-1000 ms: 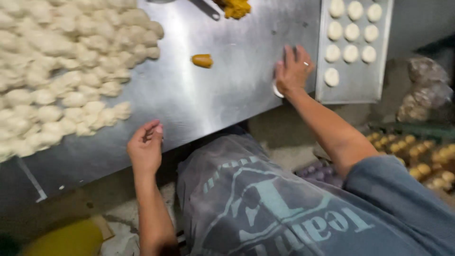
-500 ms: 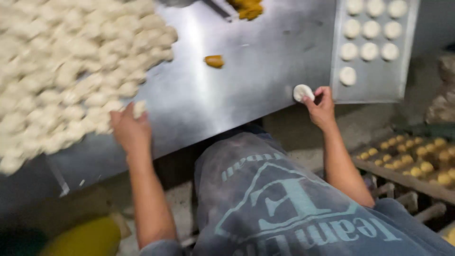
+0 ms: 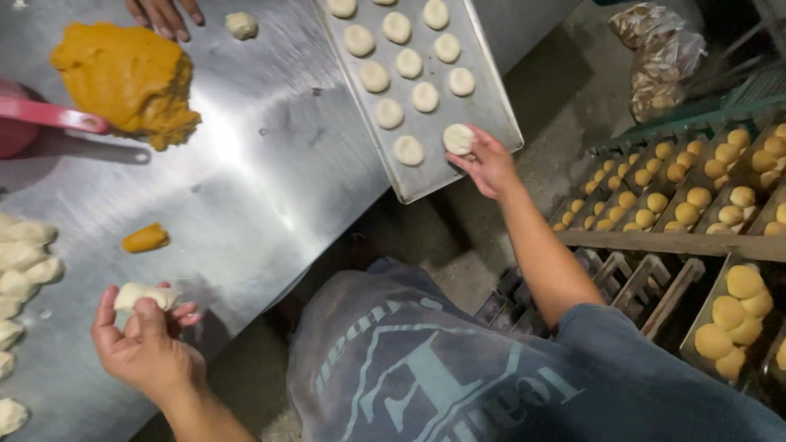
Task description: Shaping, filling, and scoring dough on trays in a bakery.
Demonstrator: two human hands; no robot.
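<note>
Two hands, two pieces of dough

Two pale lumps are in hand at once. At seven o'clock the left hand [image 3: 146, 348] has its fingers curled shut around a soft, oblong dough piece [image 3: 146, 295], matte and slightly floury, held just above the edge of the shiny steel table [image 3: 270, 180]. At one o'clock the right hand [image 3: 490, 166] pinches a smooth round dough ball [image 3: 458, 138] in closed fingertips at the near corner of the flat metal baking tray [image 3: 491, 110]. That tray carries rows of similar flattened white rounds. At eleven o'clock lies a rough mound of orange filling [image 3: 127, 78], with a small orange nub [image 3: 146, 238] at nine o'clock. Raw dough pieces [image 3: 20, 270] pile along the left edge. Another person's hand [image 3: 164, 12] rests at twelve o'clock. Wooden racks [image 3: 696, 196] at three o'clock hold trays of golden, domed buns.
</note>
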